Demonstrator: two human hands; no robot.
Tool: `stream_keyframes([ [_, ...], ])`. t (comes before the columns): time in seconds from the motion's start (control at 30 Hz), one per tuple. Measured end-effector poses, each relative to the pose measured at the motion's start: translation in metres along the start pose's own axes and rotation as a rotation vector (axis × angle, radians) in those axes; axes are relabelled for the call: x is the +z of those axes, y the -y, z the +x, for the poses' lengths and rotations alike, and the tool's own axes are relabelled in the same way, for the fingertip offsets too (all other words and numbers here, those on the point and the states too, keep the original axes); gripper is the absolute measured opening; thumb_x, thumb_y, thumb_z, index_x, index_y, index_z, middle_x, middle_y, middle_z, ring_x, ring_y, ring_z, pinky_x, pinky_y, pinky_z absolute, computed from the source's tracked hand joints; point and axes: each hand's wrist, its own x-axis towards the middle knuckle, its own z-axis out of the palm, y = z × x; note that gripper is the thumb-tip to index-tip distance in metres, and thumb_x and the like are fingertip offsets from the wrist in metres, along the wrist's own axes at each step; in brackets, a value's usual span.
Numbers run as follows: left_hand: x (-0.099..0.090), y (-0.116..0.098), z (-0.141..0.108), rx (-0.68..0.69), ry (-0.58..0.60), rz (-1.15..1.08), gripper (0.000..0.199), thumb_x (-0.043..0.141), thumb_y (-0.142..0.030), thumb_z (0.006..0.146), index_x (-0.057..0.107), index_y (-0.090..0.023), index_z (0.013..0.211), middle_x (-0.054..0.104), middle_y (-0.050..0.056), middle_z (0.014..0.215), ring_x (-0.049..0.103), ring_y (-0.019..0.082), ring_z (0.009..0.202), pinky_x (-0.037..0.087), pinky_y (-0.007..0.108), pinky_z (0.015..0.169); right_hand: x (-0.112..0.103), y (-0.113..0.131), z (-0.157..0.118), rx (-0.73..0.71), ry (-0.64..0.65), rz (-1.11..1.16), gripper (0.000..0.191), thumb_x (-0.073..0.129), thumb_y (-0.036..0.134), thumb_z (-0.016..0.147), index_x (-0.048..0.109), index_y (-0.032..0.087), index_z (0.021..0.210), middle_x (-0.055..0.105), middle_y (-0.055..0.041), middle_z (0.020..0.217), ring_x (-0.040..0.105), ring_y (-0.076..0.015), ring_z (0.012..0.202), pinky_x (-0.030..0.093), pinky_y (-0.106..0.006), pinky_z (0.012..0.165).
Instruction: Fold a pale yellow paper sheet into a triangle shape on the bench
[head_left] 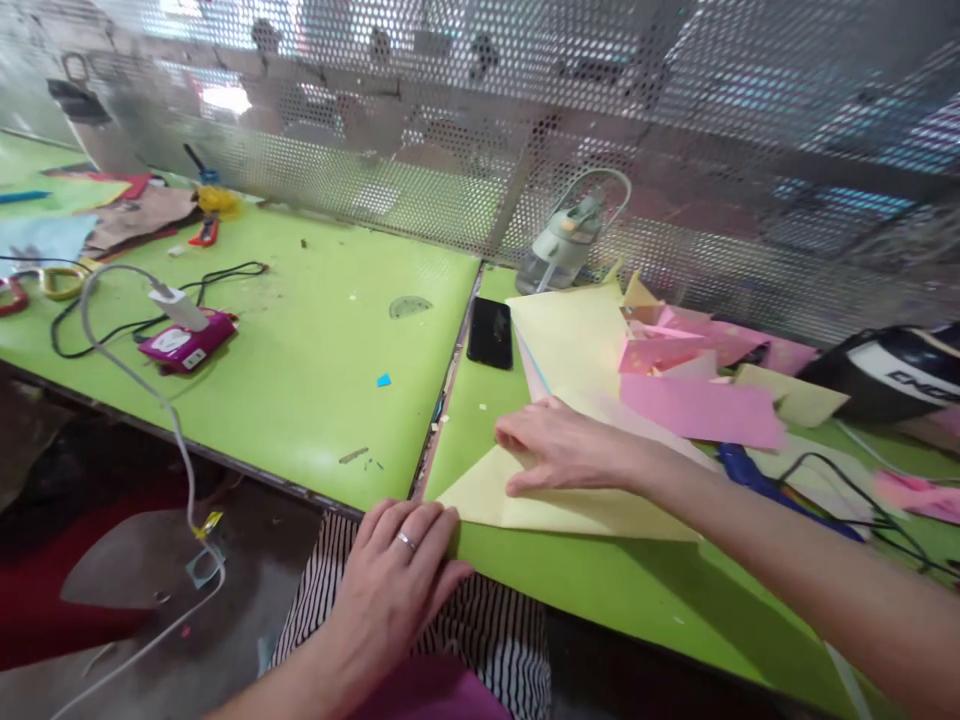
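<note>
A pale yellow sheet of paper (577, 510) lies folded along the front of the green table, its left corner pointing towards my left hand. My right hand (562, 445) is over it, fingers curled and the thumb lower down, gripping or pressing the paper; the fingertips are partly hidden. My left hand (409, 555), with a ring on one finger, rests with fingers stretched out at the table edge, close to that corner. Beyond the right hand, more pale yellow paper (574, 330) stretches back, with a thin bluish edge showing at its left side.
A black phone (490, 333) and a bottle (562, 245) stand behind. To the right are pink paper pieces (701, 408), a blue-handled tool (742, 470) and its black cord. Left, a purple power socket (187, 340) trails a white cable. A perforated metal screen (420, 130) borders the back.
</note>
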Motion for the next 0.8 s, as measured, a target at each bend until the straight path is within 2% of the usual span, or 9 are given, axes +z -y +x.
stream_keyframes([
  [0.07,-0.002,0.001,0.001,-0.053,-0.002,0.019,0.024,0.050,-0.029,0.101,0.061,-0.016,0.117,0.073,0.007,0.104,0.065,0.022,0.090,0.045,0.038,0.084,0.007,0.010,-0.009,0.006,-0.021,0.004,0.027,0.066,0.045,0.081,0.054,0.021,0.085,0.065,-0.0062,0.084,0.060,-0.0287,0.086,0.036,-0.042,0.084],
  [0.13,-0.005,0.001,0.003,-0.092,0.053,0.059,0.022,0.051,-0.029,0.100,0.058,-0.016,0.116,0.071,0.008,0.099,0.065,0.023,0.083,0.046,0.038,0.077,0.014,0.018,-0.016,0.015,-0.048,0.015,0.019,0.062,0.038,0.084,0.055,0.021,0.085,0.067,-0.0075,0.086,0.061,-0.0287,0.088,0.036,-0.042,0.084],
  [0.23,-0.010,-0.001,0.015,-0.158,0.226,0.115,0.017,0.054,-0.033,0.098,0.058,-0.017,0.104,0.068,0.007,0.089,0.065,0.024,0.078,0.047,0.038,0.072,0.023,0.023,-0.022,0.027,-0.093,0.043,0.012,0.057,0.031,0.086,0.056,0.020,0.090,0.068,-0.0083,0.088,0.062,-0.0270,0.087,0.037,-0.041,0.083],
  [0.33,-0.017,-0.002,0.033,-0.236,0.415,0.120,0.019,0.054,-0.037,0.096,0.055,-0.019,0.089,0.066,0.005,0.080,0.066,0.025,0.078,0.048,0.038,0.071,0.029,0.021,-0.025,0.023,-0.143,0.086,0.016,0.059,0.033,0.085,0.058,0.019,0.094,0.070,-0.0070,0.089,0.062,-0.0242,0.082,0.039,-0.038,0.081],
  [0.43,-0.022,-0.002,0.049,-0.261,0.508,0.062,0.019,0.051,-0.034,0.096,0.052,-0.020,0.083,0.065,0.004,0.078,0.066,0.024,0.077,0.047,0.035,0.069,0.033,0.019,-0.027,0.014,-0.206,0.125,0.021,0.061,0.035,0.084,0.058,0.019,0.097,0.071,-0.0069,0.091,0.062,-0.0234,0.082,0.041,-0.037,0.081],
  [0.53,-0.022,-0.003,0.054,-0.313,0.480,-0.106,0.015,0.046,-0.030,0.095,0.048,-0.021,0.083,0.063,0.002,0.076,0.064,0.021,0.070,0.045,0.031,0.063,0.039,0.018,-0.032,0.020,-0.277,0.151,0.022,0.061,0.034,0.083,0.058,0.018,0.098,0.071,-0.0083,0.096,0.062,-0.0245,0.088,0.041,-0.039,0.084],
  [0.63,-0.012,-0.003,0.056,-0.427,0.421,-0.431,0.013,0.048,-0.034,0.093,0.047,-0.022,0.095,0.065,0.003,0.085,0.065,0.019,0.071,0.047,0.030,0.065,0.046,0.016,-0.035,0.023,-0.348,0.178,0.021,0.062,0.033,0.082,0.059,0.018,0.098,0.072,-0.0077,0.097,0.063,-0.0236,0.088,0.044,-0.037,0.083],
  [0.7,-0.002,-0.004,0.058,-0.529,0.372,-0.662,0.025,0.054,-0.037,0.091,0.045,-0.021,0.108,0.065,0.004,0.096,0.065,0.017,0.074,0.048,0.030,0.067,0.051,0.016,-0.036,0.022,-0.395,0.199,0.023,0.063,0.032,0.082,0.060,0.018,0.100,0.072,-0.0069,0.095,0.063,-0.0227,0.086,0.046,-0.035,0.079],
  [0.8,0.006,-0.004,0.067,-0.616,0.271,-0.855,0.034,0.057,-0.035,0.090,0.042,-0.020,0.117,0.065,0.003,0.096,0.062,0.013,0.068,0.045,0.026,0.062,0.059,0.014,-0.041,0.016,-0.488,0.222,0.032,0.060,0.033,0.086,0.059,0.018,0.115,0.071,-0.0098,0.103,0.065,-0.0249,0.095,0.049,-0.037,0.081],
])
